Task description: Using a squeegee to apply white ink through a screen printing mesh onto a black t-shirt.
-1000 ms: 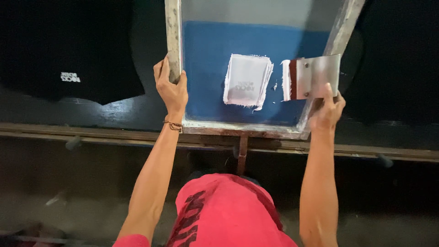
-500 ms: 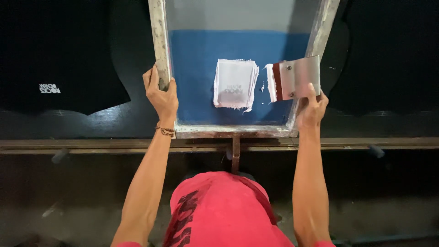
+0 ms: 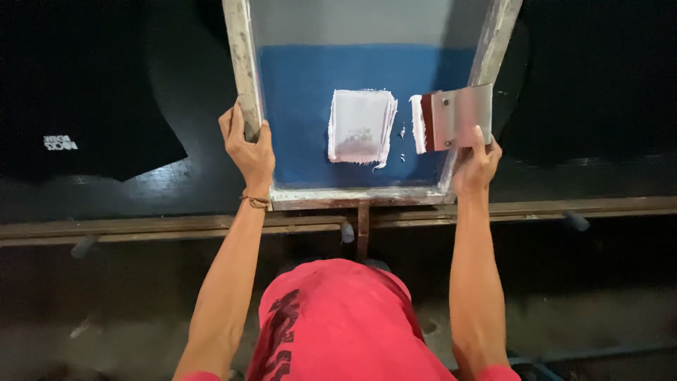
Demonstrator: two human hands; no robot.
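A printing screen with a pale metal frame (image 3: 240,77) and blue mesh (image 3: 300,120) lies in front of me. My left hand (image 3: 248,147) grips the frame's left rail near the lower corner. My right hand (image 3: 477,164) holds a metal-handled squeegee (image 3: 455,118) at the frame's right rail, its blade edge smeared with white ink. A white inked patch (image 3: 361,127) with a small mirrored design sits mid-mesh, just left of the squeegee.
A black garment (image 3: 77,134) with a small white print lies on the dark table to the left. More dark cloth (image 3: 592,92) lies on the right. A wooden rail (image 3: 141,229) runs along the table's near edge. My red shirt (image 3: 338,324) fills the bottom.
The screen and both hands sit slightly more to the left in view than a second ago, as my head shifted. The grips on frame and squeegee are unchanged.
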